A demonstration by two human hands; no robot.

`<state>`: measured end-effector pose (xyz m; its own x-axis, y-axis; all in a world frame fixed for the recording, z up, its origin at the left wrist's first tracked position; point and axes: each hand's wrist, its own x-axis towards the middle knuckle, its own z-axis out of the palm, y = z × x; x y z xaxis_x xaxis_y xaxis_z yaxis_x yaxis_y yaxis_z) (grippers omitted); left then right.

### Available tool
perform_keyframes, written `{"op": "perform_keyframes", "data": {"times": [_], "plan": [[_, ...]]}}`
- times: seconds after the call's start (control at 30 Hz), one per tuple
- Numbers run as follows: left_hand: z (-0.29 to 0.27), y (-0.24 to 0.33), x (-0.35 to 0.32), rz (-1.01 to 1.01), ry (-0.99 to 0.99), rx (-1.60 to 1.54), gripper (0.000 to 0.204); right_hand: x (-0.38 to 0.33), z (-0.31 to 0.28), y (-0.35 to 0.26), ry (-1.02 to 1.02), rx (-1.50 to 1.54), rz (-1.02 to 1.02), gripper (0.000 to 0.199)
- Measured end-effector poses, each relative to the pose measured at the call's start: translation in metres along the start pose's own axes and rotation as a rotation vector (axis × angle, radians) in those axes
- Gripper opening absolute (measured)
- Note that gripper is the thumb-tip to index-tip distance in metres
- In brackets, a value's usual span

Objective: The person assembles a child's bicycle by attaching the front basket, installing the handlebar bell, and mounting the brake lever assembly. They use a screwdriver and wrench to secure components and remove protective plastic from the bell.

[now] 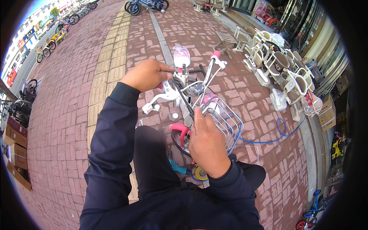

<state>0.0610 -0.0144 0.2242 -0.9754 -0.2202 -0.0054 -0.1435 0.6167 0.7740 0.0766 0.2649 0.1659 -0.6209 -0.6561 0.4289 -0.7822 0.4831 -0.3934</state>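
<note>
A white and pink child's bicycle stands between my knees, its handlebar (209, 73) turned across its frame. My left hand (147, 75) is closed over the bar's left end, where a bit of pink grip shows under the palm. Beside it juts a white brake lever (165, 96). My right hand (207, 142) grips a long thin black tool (184, 97), whose far end reaches up toward the left fingertips; its exact kind is unclear. Behind the bar is the pink and white saddle (182, 57). Near my right hand are the wire basket (234, 128) and pink front mudguard (178, 126).
A teal power drill (177, 167) and a yellow tape roll (199, 173) lie by my legs. A blue hose (264, 142) curls over the brick paving. White child seats (278, 63) are piled at right. Cardboard boxes (18, 156) stand at left; a blue bicycle (147, 4) is at the back.
</note>
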Motion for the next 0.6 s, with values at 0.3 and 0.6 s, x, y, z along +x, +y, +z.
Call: {"op": "perform_keyframes", "data": {"times": [0.3,0.6], "plan": [[-0.002,0.0,-0.002,0.031,0.0,0.023,0.028,0.02,-0.022,0.01,-0.127,0.194,0.017,0.059],[-0.002,-0.001,-0.001,0.066,0.012,0.023,0.029,0.015,-0.02,0.004,0.026,0.291,0.109,0.038]]}}
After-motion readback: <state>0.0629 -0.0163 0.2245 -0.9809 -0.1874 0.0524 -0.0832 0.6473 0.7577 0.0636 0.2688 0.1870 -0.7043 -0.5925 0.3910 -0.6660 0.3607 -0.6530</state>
